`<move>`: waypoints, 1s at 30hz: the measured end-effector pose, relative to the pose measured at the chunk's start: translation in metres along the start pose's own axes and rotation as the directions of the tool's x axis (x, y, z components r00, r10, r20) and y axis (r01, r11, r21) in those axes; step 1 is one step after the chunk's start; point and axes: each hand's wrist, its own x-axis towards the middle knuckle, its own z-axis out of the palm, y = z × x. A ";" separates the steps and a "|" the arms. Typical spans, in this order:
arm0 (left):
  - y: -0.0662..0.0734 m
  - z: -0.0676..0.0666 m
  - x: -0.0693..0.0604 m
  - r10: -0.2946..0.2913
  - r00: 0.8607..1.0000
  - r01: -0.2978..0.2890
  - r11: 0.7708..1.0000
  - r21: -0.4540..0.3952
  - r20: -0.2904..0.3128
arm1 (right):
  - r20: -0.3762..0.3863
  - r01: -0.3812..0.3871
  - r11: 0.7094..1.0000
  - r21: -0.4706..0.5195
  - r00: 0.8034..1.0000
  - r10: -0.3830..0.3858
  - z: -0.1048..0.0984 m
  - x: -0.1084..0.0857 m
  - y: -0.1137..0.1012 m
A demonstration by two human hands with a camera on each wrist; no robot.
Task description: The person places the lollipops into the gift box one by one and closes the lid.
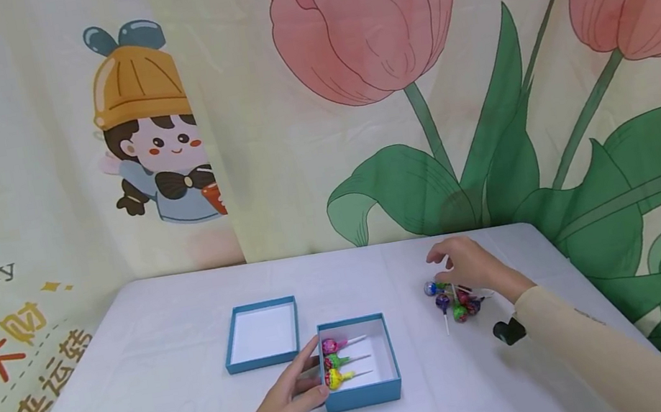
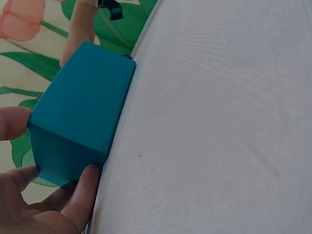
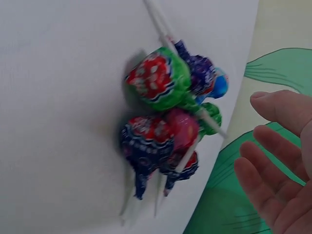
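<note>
A blue box (image 1: pixel 364 396) with a white inside holds a pink, a green and a yellow lollipop (image 1: pixel 335 379) in a column along its left side. My left hand (image 1: pixel 279 408) rests against the box's left wall; in the left wrist view its fingers (image 2: pixel 84 195) and thumb touch the blue box (image 2: pixel 83 97). Over a pile of several wrapped lollipops (image 1: pixel 460 312) hovers my right hand (image 1: pixel 471 264), its fingers apart and holding nothing. The right wrist view has the green lollipop (image 3: pixel 158 80) and others piled beside the right hand (image 3: pixel 282 161), not touching it.
A blue-edged lid (image 1: pixel 262 334), white inside, lies behind and left of the box on the white-covered table (image 1: pixel 156 381). Behind the table hangs a cloth (image 1: pixel 272 172) printed with tulips and a cartoon figure. A black device (image 1: pixel 510 331) is on the right wrist.
</note>
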 end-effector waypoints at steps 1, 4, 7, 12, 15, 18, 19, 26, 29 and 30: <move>0.000 0.000 0.000 -0.001 1.000 0.001 1.000 -0.001 0.001 | 0.003 0.002 1.000 -0.001 1.000 -0.002 0.001 0.000 0.003; 0.000 0.000 0.000 -0.002 1.000 0.002 1.000 -0.003 0.002 | 0.020 -0.005 1.000 -0.010 1.000 0.005 0.005 0.000 0.010; 0.000 0.000 -0.001 -0.006 1.000 0.006 1.000 -0.005 0.000 | 0.039 -0.010 1.000 -0.018 0.999 0.011 0.009 0.001 0.017; 0.000 0.000 0.000 -0.013 1.000 0.013 1.000 0.000 -0.008 | 0.053 -0.038 0.999 -0.022 0.998 0.039 0.015 0.002 0.025; -0.001 0.001 0.000 -0.013 1.000 0.013 1.000 0.002 -0.010 | 0.055 -0.049 0.998 -0.025 0.997 0.050 0.017 0.002 0.027; 0.000 0.001 0.000 -0.011 1.000 0.011 1.000 0.003 -0.010 | 0.064 -0.059 0.998 -0.028 0.996 0.061 0.019 0.002 0.028; 0.000 0.001 0.000 -0.010 1.000 0.010 1.000 0.002 -0.010 | 0.068 -0.066 0.997 -0.030 0.995 0.068 0.019 0.002 0.028; 0.001 0.000 0.001 -0.005 1.000 0.005 1.000 -0.003 0.006 | 0.085 -0.082 0.996 -0.029 0.993 0.084 0.020 0.003 0.028; 0.000 -0.001 0.001 -0.008 1.000 0.008 1.000 -0.004 0.015 | 0.083 -0.080 0.997 -0.024 0.993 0.082 0.021 0.004 0.028; 0.000 -0.001 0.001 -0.010 1.000 0.010 1.000 -0.004 0.015 | 0.082 -0.080 0.997 -0.024 0.993 0.081 0.022 0.004 0.028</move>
